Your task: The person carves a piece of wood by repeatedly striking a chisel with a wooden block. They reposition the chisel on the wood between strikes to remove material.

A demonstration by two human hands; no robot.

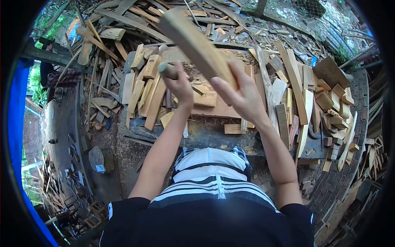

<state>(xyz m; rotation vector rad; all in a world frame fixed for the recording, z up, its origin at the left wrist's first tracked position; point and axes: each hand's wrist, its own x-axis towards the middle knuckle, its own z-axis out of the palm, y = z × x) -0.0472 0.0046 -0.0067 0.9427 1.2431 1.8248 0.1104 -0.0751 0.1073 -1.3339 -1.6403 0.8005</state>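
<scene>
My left hand (181, 85) is wrapped round the handle of what looks like a chisel (168, 71), its round greenish butt end pointing up and left. Most of its blade is hidden by the hand. Just right of that hand lies a light wood block (204, 98) with a dark slot or hole in its top. Raised above the bench, my right hand (243, 94) grips a thick wooden club (195, 45) near its lower end. The club slants up to the left and its far end is blurred. Under the block is a wider reddish board (222, 108).
The dark workbench (205, 133) carries several wood strips (154, 99) on the left. Long boards (293, 82) and piled offcuts (339, 103) cover its right. Behind it lies a heap of scrap wood (135, 20). Another person (59, 76) is at the far left.
</scene>
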